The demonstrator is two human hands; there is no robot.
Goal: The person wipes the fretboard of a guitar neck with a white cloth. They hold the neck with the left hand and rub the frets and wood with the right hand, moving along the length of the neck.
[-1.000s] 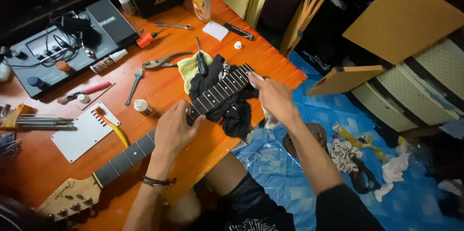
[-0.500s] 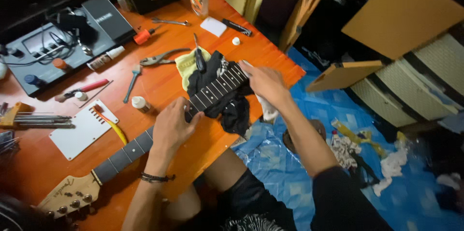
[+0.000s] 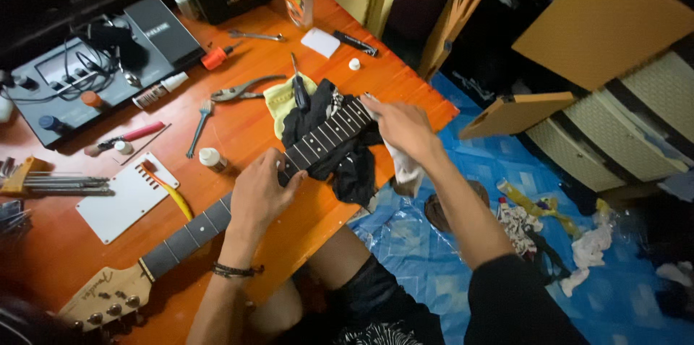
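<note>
Left hand point(image 3: 262, 193) is clamped down over the dark-fretboard guitar neck with pale wooden headstock point(image 3: 217, 213), fingers wrapped round it mid-length, pinning it flat on the orange wooden desk point(image 3: 238, 122). The neck runs diagonally, headstock w/ tuners at bottom left near the desk edge, heel end up right, resting on a crumpled black cloth point(image 3: 340, 150) near the desk's right edge. Right hand point(image 3: 402, 127) sits at that heel end, gripping a pale rag point(image 3: 406, 170) that hangs down off the desk edge; fingertips pressed to the end of the fretboard. Just behind the black cloth: a yellow cloth point(image 3: 279, 99) w/ a black-handled screwdriver point(image 3: 298, 86) lying across it. Metal pliers point(image 3: 244, 88) beside that, a small white bottle point(image 3: 211, 158) just left of the neck, a white pickguard plate point(image 3: 124, 197) further left, apart from the neck. Black multi-effects pedal unit point(image 3: 87, 70) at back left. Blue plastic sheet point(image 3: 434, 222) on the floor under the right arm.
</note>
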